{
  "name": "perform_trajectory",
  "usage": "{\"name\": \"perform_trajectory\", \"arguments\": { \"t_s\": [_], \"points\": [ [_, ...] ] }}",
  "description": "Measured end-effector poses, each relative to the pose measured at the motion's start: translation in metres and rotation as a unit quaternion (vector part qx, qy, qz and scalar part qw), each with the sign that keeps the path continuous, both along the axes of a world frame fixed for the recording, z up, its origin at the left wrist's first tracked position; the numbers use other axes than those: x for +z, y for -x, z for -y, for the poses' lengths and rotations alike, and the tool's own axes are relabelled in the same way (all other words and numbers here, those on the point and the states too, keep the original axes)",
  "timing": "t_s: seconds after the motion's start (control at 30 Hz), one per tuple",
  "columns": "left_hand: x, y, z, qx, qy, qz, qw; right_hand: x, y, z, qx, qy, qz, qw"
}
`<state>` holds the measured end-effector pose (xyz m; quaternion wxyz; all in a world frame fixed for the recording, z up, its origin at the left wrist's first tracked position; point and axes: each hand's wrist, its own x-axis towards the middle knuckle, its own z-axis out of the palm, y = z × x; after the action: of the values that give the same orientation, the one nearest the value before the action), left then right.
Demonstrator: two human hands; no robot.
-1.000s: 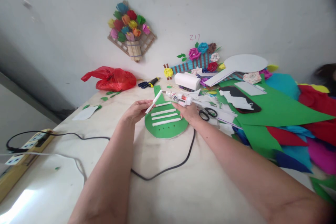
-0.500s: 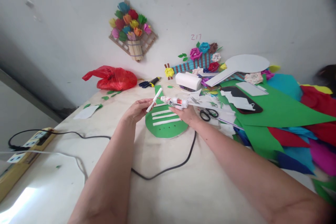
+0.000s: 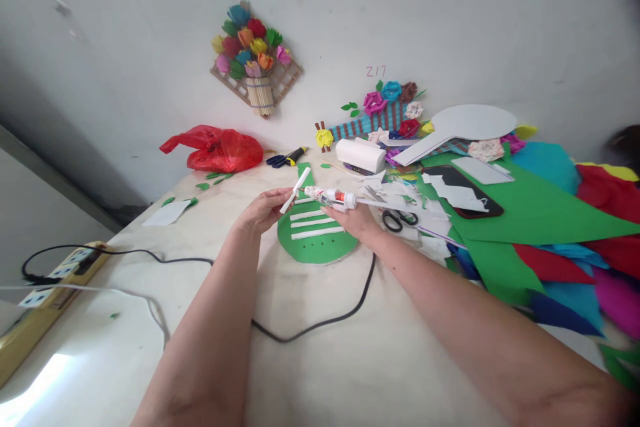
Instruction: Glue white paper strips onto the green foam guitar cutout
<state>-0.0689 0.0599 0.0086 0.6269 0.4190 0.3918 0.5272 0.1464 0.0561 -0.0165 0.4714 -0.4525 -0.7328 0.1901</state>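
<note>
My left hand [image 3: 267,209] pinches a thin white rolled-paper stick [image 3: 301,180], thumb and fingertips closed on its lower part. My right hand [image 3: 357,219] is curled under a white patterned glue gun [image 3: 327,196], gripping it with the nozzle at the stick (from my remote seat I can't tell whether they touch). Beneath them, a green guitar-shaped card [image 3: 313,252] with white paper strips [image 3: 318,234] lies toward the back edge of the cream table [image 3: 310,373]. A crumpled red plastic bag [image 3: 225,150] sits near that edge, left of the card.
</note>
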Motion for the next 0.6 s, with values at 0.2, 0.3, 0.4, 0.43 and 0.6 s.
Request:
{"name": "perform_trajectory", "arguments": {
  "t_s": [0.2,0.3,0.4,0.43,0.6],
  "points": [
    [0.0019,-0.0015,0.0019,0.004,0.007,-0.006,1.000,0.0024,-0.0019,-0.0025,-0.036,0.002,0.023,0.999],
    [0.0025,-0.0021,0.0024,0.006,0.011,-0.006,1.000,0.0045,-0.0019,-0.0019,-0.047,-0.005,0.012,0.999],
    [0.0026,-0.0022,0.0026,0.010,0.012,-0.003,1.000,0.0052,-0.0016,-0.0014,-0.044,-0.014,0.006,0.999],
    [0.0025,-0.0022,0.0025,0.009,0.012,-0.001,1.000,0.0050,-0.0016,-0.0015,-0.043,-0.016,0.004,0.999],
    [0.0022,-0.0018,0.0014,0.006,0.013,0.000,1.000,0.0021,-0.0020,-0.0035,-0.038,-0.019,0.007,0.999]
  ]
}}
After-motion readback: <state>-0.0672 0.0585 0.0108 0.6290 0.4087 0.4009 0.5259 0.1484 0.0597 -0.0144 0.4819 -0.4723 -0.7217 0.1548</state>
